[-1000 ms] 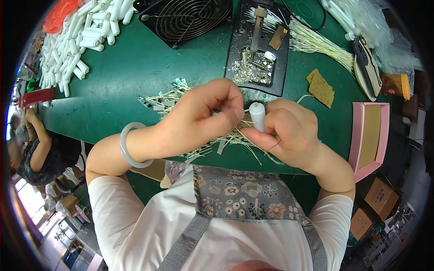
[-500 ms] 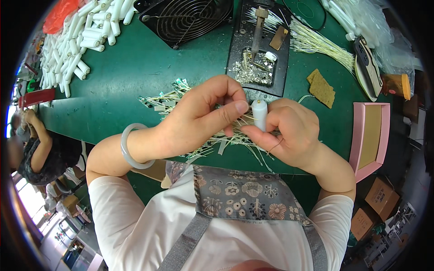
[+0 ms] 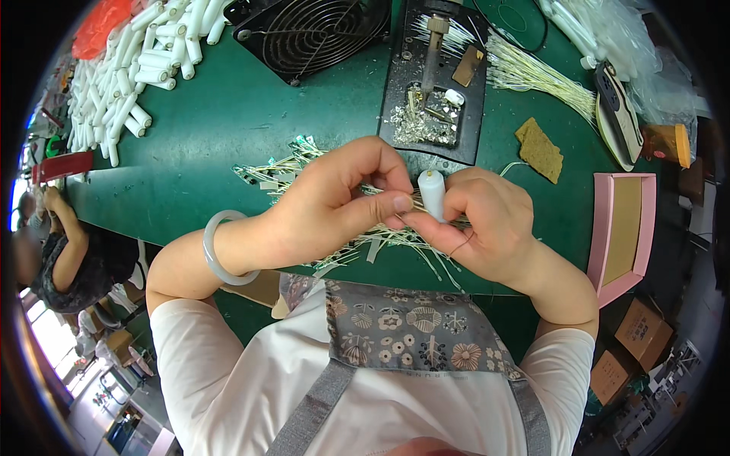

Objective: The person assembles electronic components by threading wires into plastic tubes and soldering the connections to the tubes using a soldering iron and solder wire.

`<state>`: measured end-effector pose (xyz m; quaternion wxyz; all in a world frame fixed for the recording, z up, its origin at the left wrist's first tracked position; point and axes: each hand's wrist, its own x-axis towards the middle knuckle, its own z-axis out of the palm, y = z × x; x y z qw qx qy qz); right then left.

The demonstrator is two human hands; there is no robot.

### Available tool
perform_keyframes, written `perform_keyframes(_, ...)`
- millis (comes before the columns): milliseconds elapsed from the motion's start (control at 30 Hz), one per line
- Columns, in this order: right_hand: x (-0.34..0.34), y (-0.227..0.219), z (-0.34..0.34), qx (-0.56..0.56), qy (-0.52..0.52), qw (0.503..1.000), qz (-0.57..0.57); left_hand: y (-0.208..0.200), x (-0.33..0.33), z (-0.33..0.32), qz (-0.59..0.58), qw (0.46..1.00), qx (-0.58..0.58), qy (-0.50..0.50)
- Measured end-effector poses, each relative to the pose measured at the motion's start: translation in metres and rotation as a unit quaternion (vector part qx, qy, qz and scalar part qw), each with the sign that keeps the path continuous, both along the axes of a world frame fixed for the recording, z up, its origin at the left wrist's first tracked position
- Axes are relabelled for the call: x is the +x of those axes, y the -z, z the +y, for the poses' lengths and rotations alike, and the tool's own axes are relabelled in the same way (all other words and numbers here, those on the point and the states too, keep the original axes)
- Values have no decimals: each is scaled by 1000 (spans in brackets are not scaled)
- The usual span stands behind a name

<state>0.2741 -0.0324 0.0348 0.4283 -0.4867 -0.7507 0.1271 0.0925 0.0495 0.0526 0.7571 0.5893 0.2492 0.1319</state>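
My right hand (image 3: 487, 220) holds a short white plastic tube (image 3: 433, 193) upright, near the front edge of the green table (image 3: 220, 137). My left hand (image 3: 334, 201), with a pale bangle (image 3: 217, 247) on the wrist, pinches thin pale wires at the tube's lower end, thumb against fingertips. Under both hands lies a loose pile of thin wires with small circuit strips (image 3: 296, 163). What exactly sits between the fingertips is hidden.
A heap of white tubes (image 3: 129, 83) lies at the far left. A black fan grille (image 3: 315, 34) and a black soldering stand (image 3: 437, 83) stand at the back. A bundle of pale wires (image 3: 536, 72), a brown sponge (image 3: 540, 148) and a pink tray (image 3: 627, 228) lie to the right. Another person (image 3: 68, 251) sits at left.
My left fingers have shifted slightly toward the tube's lower end and closed on the wires. The tube stays upright in my right hand.
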Motion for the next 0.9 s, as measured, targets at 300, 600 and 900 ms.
perform_keyframes(300, -8, -10, -9, -165, 82, 963, 198, -6, -4, -4, 9, 999, 42, -30)
perform_keyframes(600, 0, -18, 1, -167, -28, 979, 114, 0, 2, -8, -20, 988, 150, -28)
perform_keyframes(900, 13, -7, 6, 26, -10, 1000, -2, 1, 2, -1, -6, 905, 426, -13)
